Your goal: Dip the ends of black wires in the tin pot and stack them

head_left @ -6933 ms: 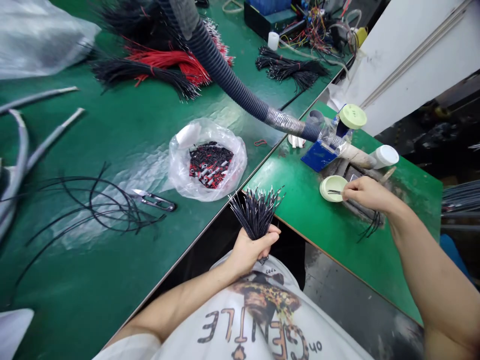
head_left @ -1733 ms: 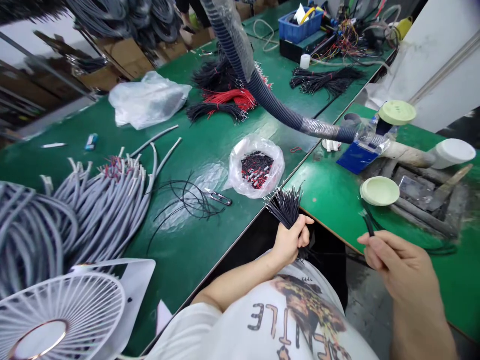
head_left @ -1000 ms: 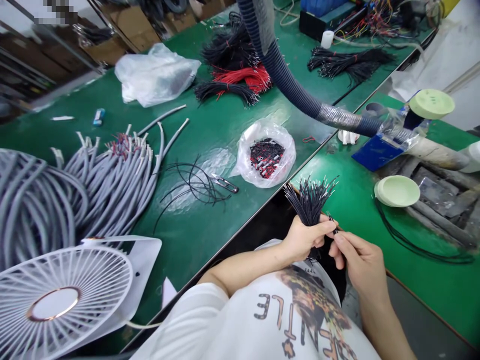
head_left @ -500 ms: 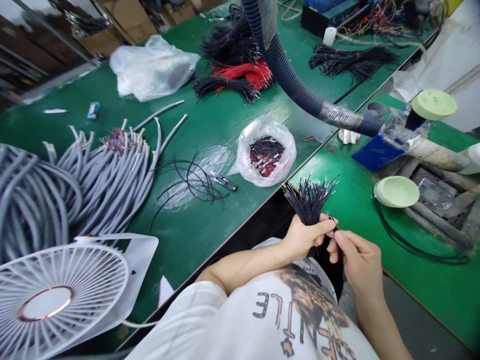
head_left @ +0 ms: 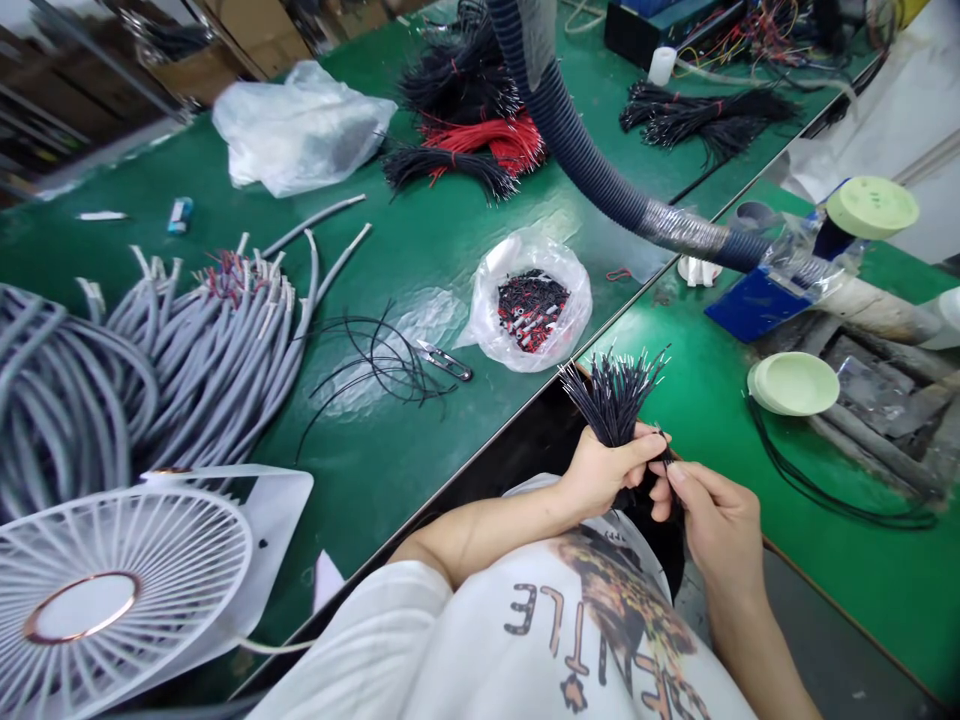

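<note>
My left hand (head_left: 611, 468) is closed around a bundle of black wires (head_left: 615, 400), whose stripped, silvery ends fan out above the fist. Close beside it on the right, my right hand (head_left: 716, 510) pinches a thin black wire (head_left: 664, 452) between thumb and fingers. The fingertips of both hands nearly meet at that wire. The lower part of the bundle is hidden behind the hands. Just beyond the bundle, an open plastic bag (head_left: 532, 300) holds short black and red pieces. Thread snips (head_left: 444, 360) lie left of the bag among loose black wires (head_left: 375, 365).
Thick grey cables (head_left: 202, 350) and a white fan (head_left: 127, 600) occupy the left. Black and red wire bundles (head_left: 480, 150) lie at the back beside a plastic bag (head_left: 300, 130). A ribbed hose (head_left: 585, 160) arches down toward green dishes (head_left: 795, 383) on the right.
The wire bundle and both hands have shifted very slightly left in view. The grip of each hand looks the same, and the view itself has moved a little.
</note>
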Demonstrator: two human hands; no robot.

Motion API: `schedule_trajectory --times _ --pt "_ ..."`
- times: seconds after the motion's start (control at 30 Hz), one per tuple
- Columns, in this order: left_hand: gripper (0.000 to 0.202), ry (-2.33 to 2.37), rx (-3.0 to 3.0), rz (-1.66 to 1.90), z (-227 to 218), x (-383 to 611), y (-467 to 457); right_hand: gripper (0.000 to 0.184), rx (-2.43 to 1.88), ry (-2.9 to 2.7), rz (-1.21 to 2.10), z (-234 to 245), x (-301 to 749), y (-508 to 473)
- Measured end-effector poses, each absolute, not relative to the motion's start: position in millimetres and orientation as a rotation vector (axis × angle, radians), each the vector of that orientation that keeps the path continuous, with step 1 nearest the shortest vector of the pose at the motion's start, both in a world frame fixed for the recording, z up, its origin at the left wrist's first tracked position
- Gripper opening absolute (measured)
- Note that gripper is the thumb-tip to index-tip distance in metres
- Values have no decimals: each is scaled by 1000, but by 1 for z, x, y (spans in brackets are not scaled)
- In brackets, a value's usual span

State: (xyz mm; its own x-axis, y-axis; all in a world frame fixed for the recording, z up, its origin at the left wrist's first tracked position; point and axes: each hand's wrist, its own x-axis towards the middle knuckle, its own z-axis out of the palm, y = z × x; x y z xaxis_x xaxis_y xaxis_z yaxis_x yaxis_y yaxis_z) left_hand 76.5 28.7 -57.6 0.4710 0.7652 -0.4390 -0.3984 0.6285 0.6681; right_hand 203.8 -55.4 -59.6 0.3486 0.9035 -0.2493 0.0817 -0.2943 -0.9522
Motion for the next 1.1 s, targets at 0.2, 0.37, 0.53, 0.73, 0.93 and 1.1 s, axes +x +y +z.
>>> schedule_trajectory --times 0.2,0.37,0.53,0.73,0.93,1.1 --pt "45 795 528 772 -59 78 29 26 -1653 -894 1062 -64 205 -57" --pt "44 833 529 785 -61 78 29 26 -1656 -900 1061 -63 205 -56" --pt "45 822 530 770 -62 79 30 31 -1677 -910 1044 -59 204 -55" --pt "49 789 552 742 -63 80 30 28 -1658 -851 1070 -61 204 -55" --pt "44 779 552 742 -64 79 29 28 -1636 -849 1072 -64 203 -55" --pt "47 778 552 742 -64 79 29 27 -1643 -854 1053 -64 203 -54"
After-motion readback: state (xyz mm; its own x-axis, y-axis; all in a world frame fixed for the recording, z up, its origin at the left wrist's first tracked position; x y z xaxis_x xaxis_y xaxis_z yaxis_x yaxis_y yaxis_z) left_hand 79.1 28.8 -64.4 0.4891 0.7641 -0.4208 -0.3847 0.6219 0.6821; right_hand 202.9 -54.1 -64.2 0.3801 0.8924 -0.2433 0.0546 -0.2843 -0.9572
